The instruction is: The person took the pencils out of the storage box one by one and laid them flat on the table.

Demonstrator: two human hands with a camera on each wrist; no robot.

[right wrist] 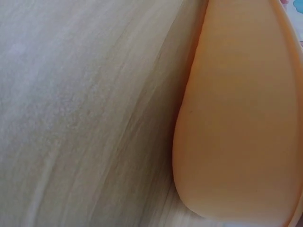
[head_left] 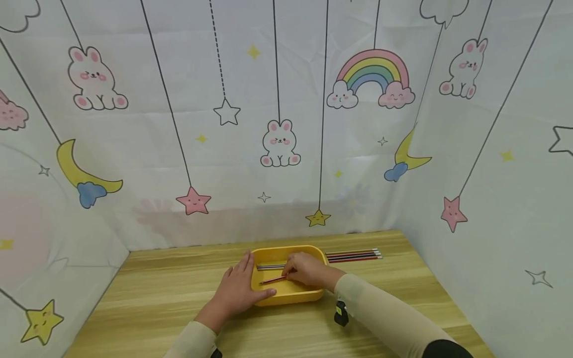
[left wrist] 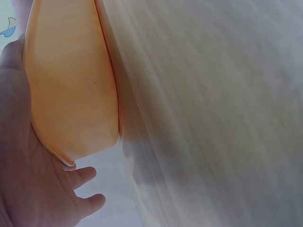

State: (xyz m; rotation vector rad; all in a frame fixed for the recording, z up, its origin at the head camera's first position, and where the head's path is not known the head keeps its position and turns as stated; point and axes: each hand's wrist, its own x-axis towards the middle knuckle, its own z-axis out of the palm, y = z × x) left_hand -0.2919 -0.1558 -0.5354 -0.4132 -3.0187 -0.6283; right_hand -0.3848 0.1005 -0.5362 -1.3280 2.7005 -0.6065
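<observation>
A yellow plastic tray (head_left: 291,299) stands on the table. My left hand (head_left: 237,286) rests against its left end, fingers stretched along the rim and thumb over the front corner. In the left wrist view, that hand (left wrist: 33,151) lies along the tray wall (left wrist: 71,85) with its fingers extended. Inside the tray, my right hand (head_left: 306,270) pinches a red-and-dark striped pencil (head_left: 274,280) whose point faces left. Behind it lie striped pencils (head_left: 270,267), their right ends hidden by the right hand. Only the tray's outer wall (right wrist: 236,118) and the table show in the right wrist view.
Several striped pencils with white ends (head_left: 353,256) lie side by side on the table, right of the tray. The wood-grain table (head_left: 179,283) meets a white cloth backdrop (head_left: 233,164) printed with rabbits and stars behind and at both sides.
</observation>
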